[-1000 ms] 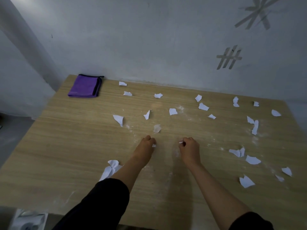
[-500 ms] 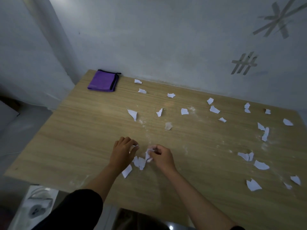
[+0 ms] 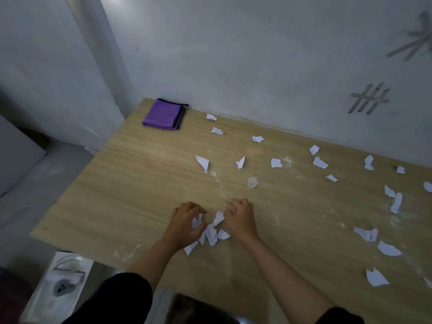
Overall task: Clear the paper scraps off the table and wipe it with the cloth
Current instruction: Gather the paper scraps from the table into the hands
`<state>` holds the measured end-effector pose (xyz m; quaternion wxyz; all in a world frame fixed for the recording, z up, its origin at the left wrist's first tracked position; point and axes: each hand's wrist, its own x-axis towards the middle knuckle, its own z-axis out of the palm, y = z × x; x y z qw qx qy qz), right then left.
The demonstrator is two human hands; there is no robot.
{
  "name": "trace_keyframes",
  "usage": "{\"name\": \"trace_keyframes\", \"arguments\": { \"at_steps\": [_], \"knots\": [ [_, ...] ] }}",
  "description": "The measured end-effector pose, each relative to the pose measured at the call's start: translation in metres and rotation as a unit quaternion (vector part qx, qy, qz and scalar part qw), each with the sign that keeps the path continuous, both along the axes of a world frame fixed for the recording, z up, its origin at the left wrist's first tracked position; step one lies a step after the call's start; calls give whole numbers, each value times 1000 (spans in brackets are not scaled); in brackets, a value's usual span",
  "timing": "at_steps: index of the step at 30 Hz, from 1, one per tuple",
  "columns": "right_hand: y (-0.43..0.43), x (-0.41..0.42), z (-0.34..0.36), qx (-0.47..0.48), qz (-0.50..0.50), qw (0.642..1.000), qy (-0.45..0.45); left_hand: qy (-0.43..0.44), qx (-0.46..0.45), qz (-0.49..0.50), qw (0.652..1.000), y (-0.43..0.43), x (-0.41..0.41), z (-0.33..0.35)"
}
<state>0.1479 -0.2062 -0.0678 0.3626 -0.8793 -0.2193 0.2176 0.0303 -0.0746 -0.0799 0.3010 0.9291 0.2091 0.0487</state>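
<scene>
White paper scraps lie scattered over the wooden table (image 3: 131, 188), most of them toward the right and far side. A small heap of scraps (image 3: 211, 232) sits near the front edge between my hands. My left hand (image 3: 185, 222) curls over the heap's left side with a scrap in its fingers. My right hand (image 3: 239, 217) is closed on a scrap at the heap's right side. A folded purple cloth (image 3: 164, 114) lies in the far left corner, apart from both hands.
White powdery smears (image 3: 218, 183) streak the table's middle and right. A white wall runs along the table's far edge. On the floor at the lower left lies a white box (image 3: 62, 279). A dark object (image 3: 198, 309) sits below the table's front edge.
Both hands drew back from the table's middle to the heap near the front edge and closed in around it. The camera view shifted left.
</scene>
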Motion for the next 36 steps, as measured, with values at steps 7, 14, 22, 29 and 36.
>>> {"name": "trace_keyframes", "arguments": {
  "at_steps": [7, 14, 22, 29, 36],
  "knots": [
    [5, 88, -3, -103, 15, 992, -65, 46, 14, 13, 999, 22, 47, 1],
    [12, 116, -25, -146, 29, 981, -121, 75, -2, 69, 995, 51, 113, 10],
    [46, 126, -27, -103, 53, 979, -171, 33, -6, 19, 999, 80, 146, -6],
    [80, 161, -28, 34, -120, 986, -112, -14, -22, 63, 998, 113, 179, 4],
    [101, 233, -18, -2, -175, 974, -142, 13, 6, -9, 1000, 150, 231, 2]
  ]
}}
